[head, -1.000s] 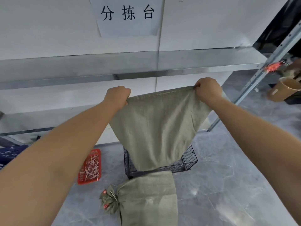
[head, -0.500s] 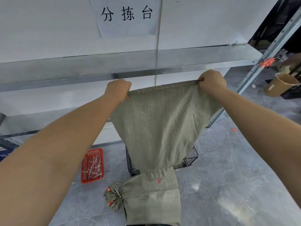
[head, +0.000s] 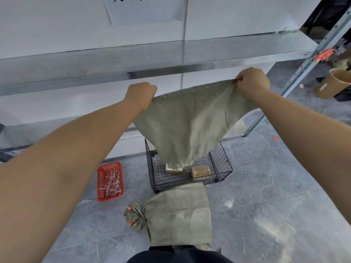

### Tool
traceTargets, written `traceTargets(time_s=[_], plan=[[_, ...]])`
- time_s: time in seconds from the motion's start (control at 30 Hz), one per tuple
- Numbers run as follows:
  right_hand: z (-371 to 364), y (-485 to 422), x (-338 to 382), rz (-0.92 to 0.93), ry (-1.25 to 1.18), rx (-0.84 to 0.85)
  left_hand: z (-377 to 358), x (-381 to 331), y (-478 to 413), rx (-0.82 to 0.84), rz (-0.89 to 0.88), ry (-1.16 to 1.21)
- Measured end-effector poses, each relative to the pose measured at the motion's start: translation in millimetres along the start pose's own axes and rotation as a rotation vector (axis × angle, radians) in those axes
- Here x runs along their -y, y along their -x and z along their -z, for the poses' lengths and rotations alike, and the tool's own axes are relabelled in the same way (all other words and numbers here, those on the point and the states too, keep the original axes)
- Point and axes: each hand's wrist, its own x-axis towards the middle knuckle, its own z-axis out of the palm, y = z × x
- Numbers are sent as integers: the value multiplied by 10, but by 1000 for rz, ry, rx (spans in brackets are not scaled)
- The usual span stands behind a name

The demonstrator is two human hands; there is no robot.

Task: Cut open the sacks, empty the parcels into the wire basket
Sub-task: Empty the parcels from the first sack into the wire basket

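Gripping sack (head: 191, 126) corners, left hand (head: 141, 94), right hand (head: 252, 82)

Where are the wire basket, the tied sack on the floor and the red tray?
wire basket (head: 222, 166), head view, right wire wall
tied sack (head: 180, 215), head view, middle of its body
red tray (head: 109, 165), head view, far rim

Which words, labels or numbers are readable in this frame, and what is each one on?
Paper sign: only the bottoms of black characters show, cut off by the frame edge; unreadable.
Parcel in the wire basket: its white label is too small to read.
Cardboard tube: its label is blurred.
No text is readable.
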Motion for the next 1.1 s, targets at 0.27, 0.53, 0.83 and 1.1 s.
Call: traceTargets(time_s=[0.27,0.53,0.83,1.1], plan=[[-21,-38,-9,-18,-50,33,-4,-1,-95,-39,4,-25],[-29,71,8,-14,-205,56,-1,13,-113,-91,78,63],[-35,96,-7,-3,-208,-5,175,48,-176,-251,203,163],[226,-35,203,85,-60,-16,291,253,-119,-223,239,113]])
